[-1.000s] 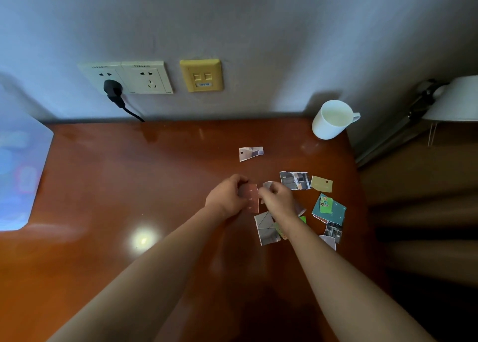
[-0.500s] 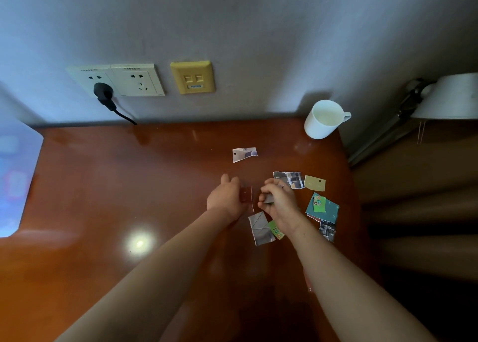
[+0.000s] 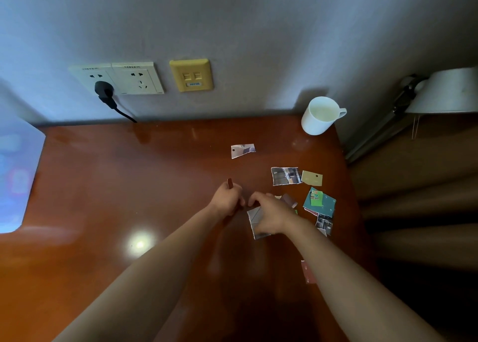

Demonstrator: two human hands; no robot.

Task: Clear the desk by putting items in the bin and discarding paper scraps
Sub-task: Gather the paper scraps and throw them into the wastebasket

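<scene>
As left hand (image 3: 226, 200) grips a reddish scrap (image 3: 229, 183), right hand (image 3: 271, 216) seemingly pinches a grey scrap (image 3: 254, 224) — gathering; lift next.

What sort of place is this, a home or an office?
Likely a hotel room or bedroom: a glossy wooden desk against the wall, power sockets beside a yellow data port, a white mug and a lamp.

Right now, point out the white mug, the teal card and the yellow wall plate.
white mug (image 3: 316, 124), head view, on its outer wall.
teal card (image 3: 327, 205), head view, on its plain teal part.
yellow wall plate (image 3: 192, 76), head view, on its middle.
</scene>
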